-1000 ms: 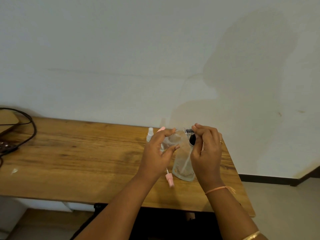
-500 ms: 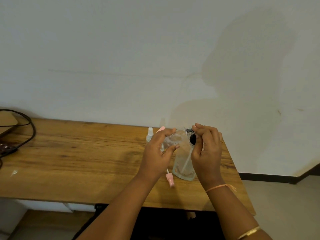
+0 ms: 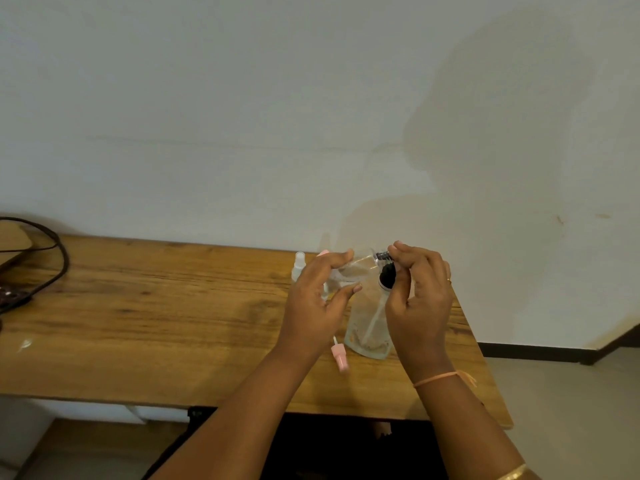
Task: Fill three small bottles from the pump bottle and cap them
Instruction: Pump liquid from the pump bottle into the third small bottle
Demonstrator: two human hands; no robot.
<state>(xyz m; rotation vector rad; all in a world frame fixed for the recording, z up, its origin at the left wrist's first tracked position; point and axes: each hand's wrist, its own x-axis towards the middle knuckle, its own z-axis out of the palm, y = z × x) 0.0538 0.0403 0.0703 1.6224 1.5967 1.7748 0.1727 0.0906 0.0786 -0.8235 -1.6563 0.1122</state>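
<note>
We see the left hand [image 3: 318, 306] holding a small clear bottle [image 3: 353, 268] between curled fingers above and the thumb below. The bottle lies nearly on its side in that grip, and its neck reaches out past the fingertips toward the right hand [image 3: 419, 299]. The dark threaded end of the neck sits right at the right hand's fingertips, directly above the black pump head [image 3: 387, 275].

The right hand's fingers are bent and gathered around the pump head. The thumb runs down beside it and the fingertips close over its top, so the hand grips the head rather than lying flat on it. The pump bottle [image 3: 369, 327] hangs below this grip. It is clear, stands upright on the wooden table [image 3: 156, 306], and shows a pale dip tube slanting down inside. Its body sits between the two wrists, closer to the right palm.

Below the left hand, just off the heel of the palm, a pink spray cap [image 3: 338, 356] with its thin tube lies on its side on the table. It is near the pump bottle's base, and we cannot tell whether they touch. Behind the left hand's knuckles a second small bottle [image 3: 298, 265] with a whitish top stands upright, partly hidden.

The right wrist wears an orange thread [image 3: 440, 377]. Well away from both hands, a black cable [image 3: 59, 258] loops over the table's far left end.
</note>
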